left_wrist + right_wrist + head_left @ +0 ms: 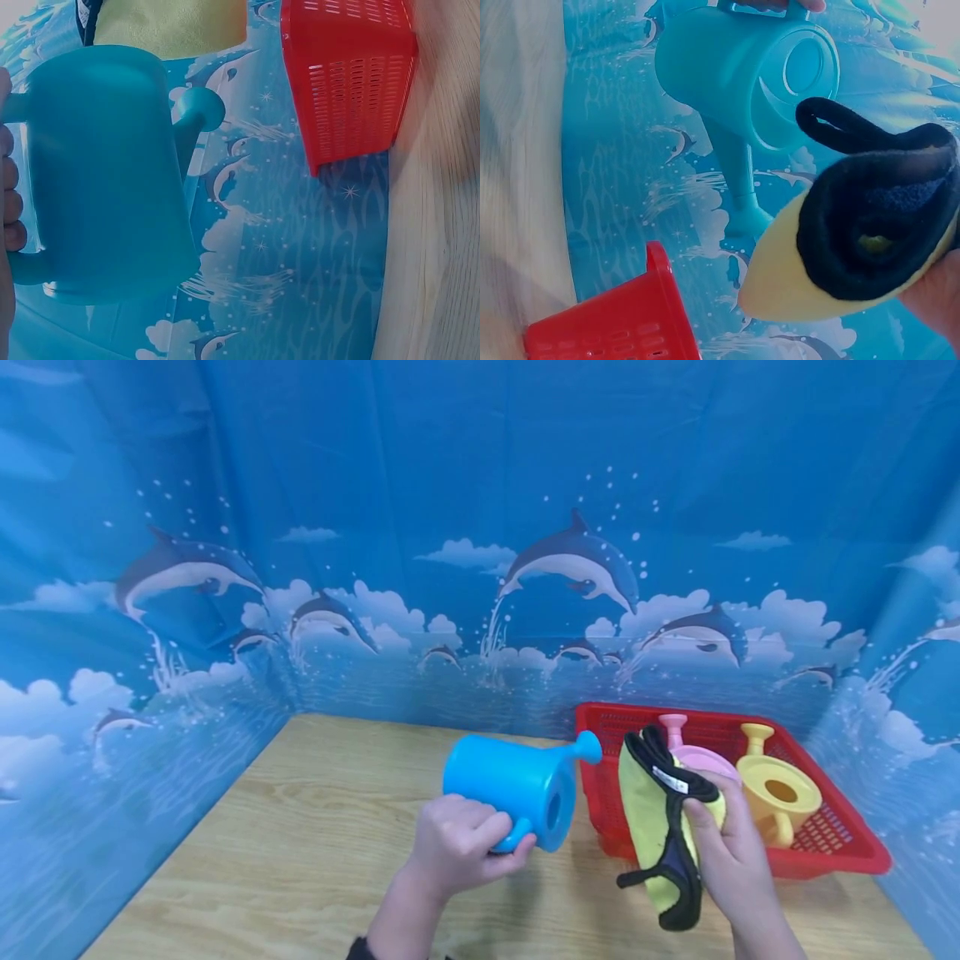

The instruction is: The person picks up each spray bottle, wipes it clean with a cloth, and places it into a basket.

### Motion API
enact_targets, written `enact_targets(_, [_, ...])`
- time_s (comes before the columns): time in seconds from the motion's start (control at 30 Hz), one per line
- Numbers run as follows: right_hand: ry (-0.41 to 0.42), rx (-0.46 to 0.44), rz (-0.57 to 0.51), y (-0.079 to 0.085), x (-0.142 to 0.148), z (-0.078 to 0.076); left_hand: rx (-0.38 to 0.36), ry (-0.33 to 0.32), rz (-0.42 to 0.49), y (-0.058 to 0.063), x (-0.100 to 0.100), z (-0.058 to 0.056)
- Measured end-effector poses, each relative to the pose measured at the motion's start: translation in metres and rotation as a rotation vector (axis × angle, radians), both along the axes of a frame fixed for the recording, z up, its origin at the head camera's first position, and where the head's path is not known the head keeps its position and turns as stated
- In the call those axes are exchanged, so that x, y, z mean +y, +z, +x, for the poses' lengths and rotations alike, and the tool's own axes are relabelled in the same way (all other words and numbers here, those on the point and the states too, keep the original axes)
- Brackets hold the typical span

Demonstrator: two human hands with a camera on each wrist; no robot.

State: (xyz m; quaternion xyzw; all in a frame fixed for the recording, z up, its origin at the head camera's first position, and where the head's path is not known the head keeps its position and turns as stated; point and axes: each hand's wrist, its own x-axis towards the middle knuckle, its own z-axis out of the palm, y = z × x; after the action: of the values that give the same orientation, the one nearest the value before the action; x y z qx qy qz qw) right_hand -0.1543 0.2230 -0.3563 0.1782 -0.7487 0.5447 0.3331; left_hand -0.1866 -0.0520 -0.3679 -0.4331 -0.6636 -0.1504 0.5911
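A blue watering can (495, 777) is held above the table, tipped on its side, its spout toward the right. My left hand (453, 847) grips it by the handle; in the left wrist view fingers curl round the handle of the can (109, 180). My right hand (735, 860) pinches a folded yellow cloth piece with black trim (637, 818), a white label and a black loop. It hangs in front of the red basket. In the right wrist view the cloth piece (795, 262) shows a dark opening, apart from the can (712, 67).
A red plastic basket (840, 863) stands at the right of the wooden table (300, 852). Inside it are a pink watering can (708, 762) and a yellow watering can (798, 781). A blue dolphin-print sheet (420, 485) hangs behind and along the sides.
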Motion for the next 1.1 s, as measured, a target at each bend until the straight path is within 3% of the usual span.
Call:
enact_targets(0.13, [-0.031, -0.022, 0.064, 0.002, -0.003, 0.002, 0.016, 0.008, -0.043, 0.0, 0.002, 0.001])
enact_targets(0.23, [-0.039, -0.059, 0.16, 0.009, -0.007, 0.004, -0.018, 0.035, -0.091, -0.001, 0.003, 0.003])
enact_targets(0.43, [-0.019, -0.109, 0.518, 0.04, -0.031, 0.007, -0.05, 0.056, -0.147, -0.001, 0.006, 0.005])
enact_targets(0.57, [0.011, -0.117, 0.739, 0.058, -0.055, 0.009, -0.008, 0.033, -0.147, -0.001, 0.011, 0.005])
enact_targets(0.7, [0.079, -0.145, 0.88, 0.064, -0.073, 0.007, 0.032, 0.025, -0.129, 0.001, 0.014, 0.005])
enact_targets(0.8, [0.118, -0.131, 0.957, 0.063, -0.081, 0.006, 0.075, 0.022, -0.117, 0.004, 0.016, 0.006])
enact_targets(0.97, [0.13, -0.024, 1.061, 0.059, -0.087, 0.005, 0.179, 0.02, -0.081, 0.01, 0.017, 0.009])
enact_targets(1.1, [0.181, -0.038, 1.084, 0.062, -0.093, 0.004, 0.248, 0.025, -0.049, 0.009, 0.018, 0.009])
